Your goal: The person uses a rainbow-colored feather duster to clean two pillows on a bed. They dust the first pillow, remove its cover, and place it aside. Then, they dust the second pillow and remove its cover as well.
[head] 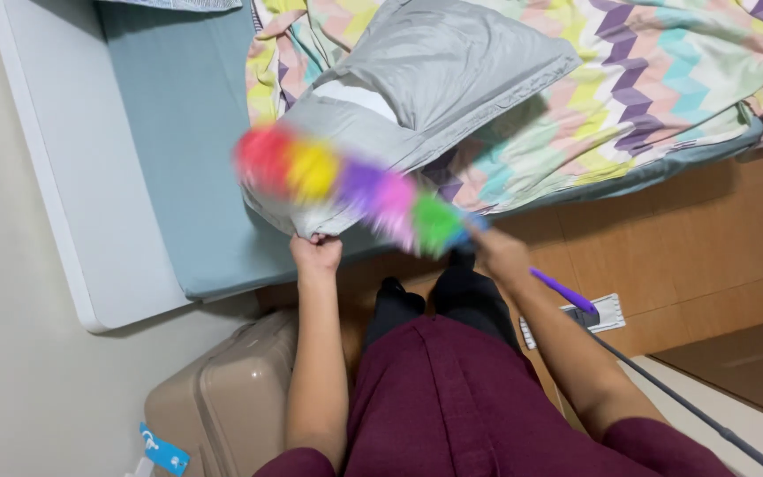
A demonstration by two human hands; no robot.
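While our left hand (315, 254) grips the near edge of the grey pillow (426, 79) on the bed (178, 150), our right hand (498, 252) is closed on the handle of the rainbow duster (346, 187). Its blurred head stretches leftward over the pillow, just above our left hand. A beige suitcase (222, 397) stands below.

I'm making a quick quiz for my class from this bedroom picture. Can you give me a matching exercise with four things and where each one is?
Things:
1. duster
2. pillow
3. suitcase
4. blanket

Places:
A. on the floor beside the bed
B. spread over the right part of the bed
C. in the right hand
D. gripped at its lower edge by the left hand

Pairs: 1-C, 2-D, 3-A, 4-B
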